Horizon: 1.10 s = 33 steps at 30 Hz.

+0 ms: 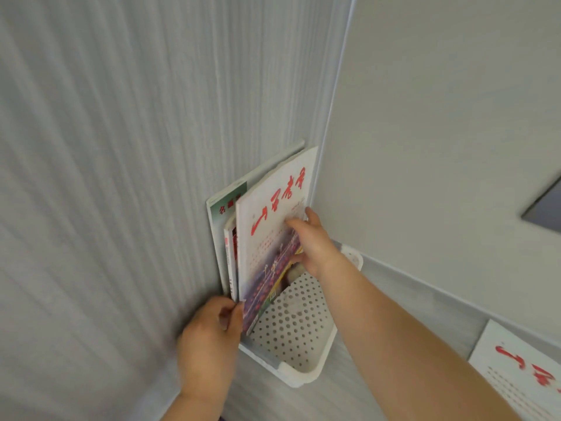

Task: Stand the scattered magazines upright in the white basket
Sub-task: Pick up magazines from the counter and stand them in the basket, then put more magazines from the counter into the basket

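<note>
A white perforated basket [299, 372] sits on the pale surface against a striped wall. Inside it stand three magazines: a green-topped one [226, 205] at the back, a thin one with a red spine [232, 247] in the middle, and a white one with red characters [270, 214] in front. My right hand [312, 247] grips the front magazine at its right edge, thumb on the cover. My left hand [209, 332] pinches the lower left corners of the magazines at the basket's near left end. The magazines lean against the wall.
Another white magazine with red characters [522, 372] lies flat at the lower right. A pale wall panel rises on the right, with a dark rectangular patch [546, 211] at its edge. The striped wall fills the left.
</note>
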Each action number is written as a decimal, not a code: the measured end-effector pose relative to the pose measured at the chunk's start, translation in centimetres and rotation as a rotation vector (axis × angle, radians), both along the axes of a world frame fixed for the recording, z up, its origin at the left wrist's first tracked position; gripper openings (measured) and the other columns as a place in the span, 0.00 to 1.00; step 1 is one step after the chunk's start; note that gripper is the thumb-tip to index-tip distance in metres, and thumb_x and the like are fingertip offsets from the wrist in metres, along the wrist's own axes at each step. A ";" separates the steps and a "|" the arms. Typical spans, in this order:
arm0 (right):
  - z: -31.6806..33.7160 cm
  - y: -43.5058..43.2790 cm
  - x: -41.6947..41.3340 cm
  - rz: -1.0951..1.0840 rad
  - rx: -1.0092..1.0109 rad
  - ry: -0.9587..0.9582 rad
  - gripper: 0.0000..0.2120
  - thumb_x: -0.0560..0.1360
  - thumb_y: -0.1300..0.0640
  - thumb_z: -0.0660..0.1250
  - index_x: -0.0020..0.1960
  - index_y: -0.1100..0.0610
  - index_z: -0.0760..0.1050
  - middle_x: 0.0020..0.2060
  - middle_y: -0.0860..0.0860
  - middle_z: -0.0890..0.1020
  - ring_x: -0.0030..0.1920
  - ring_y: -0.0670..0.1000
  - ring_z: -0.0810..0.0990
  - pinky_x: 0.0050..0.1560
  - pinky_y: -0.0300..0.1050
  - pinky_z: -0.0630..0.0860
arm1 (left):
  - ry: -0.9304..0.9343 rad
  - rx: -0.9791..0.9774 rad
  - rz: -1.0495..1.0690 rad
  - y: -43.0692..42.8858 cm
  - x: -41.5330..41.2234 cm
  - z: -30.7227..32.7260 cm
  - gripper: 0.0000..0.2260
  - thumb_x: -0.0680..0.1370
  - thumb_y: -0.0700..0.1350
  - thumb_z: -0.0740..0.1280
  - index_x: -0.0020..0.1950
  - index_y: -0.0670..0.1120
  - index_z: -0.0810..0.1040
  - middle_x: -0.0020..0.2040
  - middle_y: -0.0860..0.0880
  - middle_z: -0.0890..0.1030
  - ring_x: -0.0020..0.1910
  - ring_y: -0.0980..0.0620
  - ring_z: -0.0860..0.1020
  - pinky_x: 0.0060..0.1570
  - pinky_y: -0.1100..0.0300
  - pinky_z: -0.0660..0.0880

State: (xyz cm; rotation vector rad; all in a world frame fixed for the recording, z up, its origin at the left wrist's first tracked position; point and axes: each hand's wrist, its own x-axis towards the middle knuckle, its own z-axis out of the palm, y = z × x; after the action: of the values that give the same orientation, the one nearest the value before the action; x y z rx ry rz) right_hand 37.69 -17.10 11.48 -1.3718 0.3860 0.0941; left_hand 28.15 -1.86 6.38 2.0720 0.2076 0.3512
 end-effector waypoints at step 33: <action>-10.7 -22.3 -35.2 0.252 -1.325 0.513 0.42 0.67 0.39 0.65 0.73 0.48 0.46 0.75 0.50 0.48 0.75 0.53 0.47 0.73 0.58 0.48 | 0.354 0.791 -0.864 -15.2 -23.6 -7.2 0.31 0.73 0.64 0.54 0.72 0.52 0.53 0.76 0.49 0.43 0.74 0.48 0.39 0.71 0.48 0.35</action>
State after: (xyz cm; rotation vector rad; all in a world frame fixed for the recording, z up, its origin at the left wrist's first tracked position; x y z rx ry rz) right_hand 2.47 -39.37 0.76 -2.7197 0.7631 0.4629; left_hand 4.51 -17.11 -0.86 2.7325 -0.7205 -0.5555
